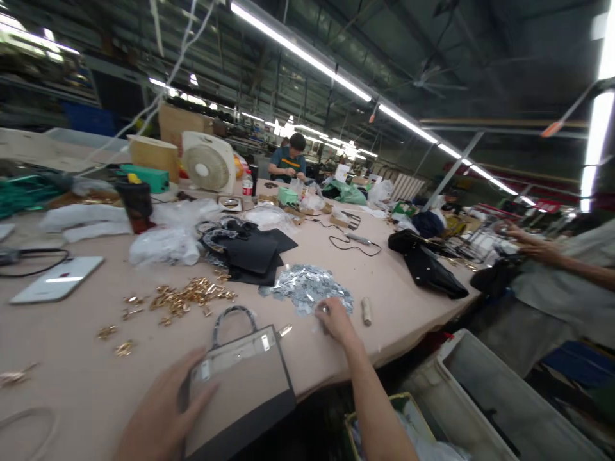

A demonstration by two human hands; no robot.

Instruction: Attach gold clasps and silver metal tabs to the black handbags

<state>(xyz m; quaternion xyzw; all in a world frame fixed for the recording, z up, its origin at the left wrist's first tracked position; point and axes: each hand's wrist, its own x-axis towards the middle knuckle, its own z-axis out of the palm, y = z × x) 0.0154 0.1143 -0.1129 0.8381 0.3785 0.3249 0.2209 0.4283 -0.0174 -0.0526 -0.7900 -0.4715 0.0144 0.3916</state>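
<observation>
My left hand (175, 403) grips the left edge of a handbag piece (235, 378), its thumb lying over the front. This piece is beige with black edges, and it carries a curved dark handle (234, 310) and two small bright metal plates near the top. My right hand (336, 320) rests at the near edge of a heap of small silver metal plates (310, 285), fingers pinched together. What sits between those fingertips is too small to tell. A loose small plate (285, 330) lies beside the bag piece, and a short tan cylinder (366, 312) stands right of the hand.
Gold-coloured metal fittings (185, 298) are scattered left of the heap. Black bag pieces (254, 253) lie behind it. A white tablet (57, 280), a fan (209, 163) and a black bag (427, 266) surround the work area. Grey bins (480, 390) stand below right. Co-workers sit behind and stand right.
</observation>
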